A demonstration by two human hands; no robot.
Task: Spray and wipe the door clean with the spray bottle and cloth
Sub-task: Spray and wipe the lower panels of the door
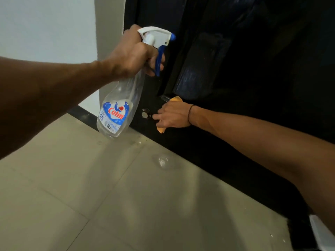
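My left hand [135, 55] grips the neck of a clear spray bottle [119, 104] with a white head and blue trigger, its nozzle aimed at the black door [244, 69]; fingers curl around the trigger. Lower down, my right hand [172, 115] presses an orange cloth [175, 99] against the door's bottom part, with the cloth showing above and below the palm. A small round metal fitting [146, 113] sits on the door just left of my right fingertips.
The floor is beige tile [108, 187] with a wet spot [163, 161] near the door's foot. A white wall [47, 26] and door frame stand at the left. A white object [322, 232] shows at the bottom right corner.
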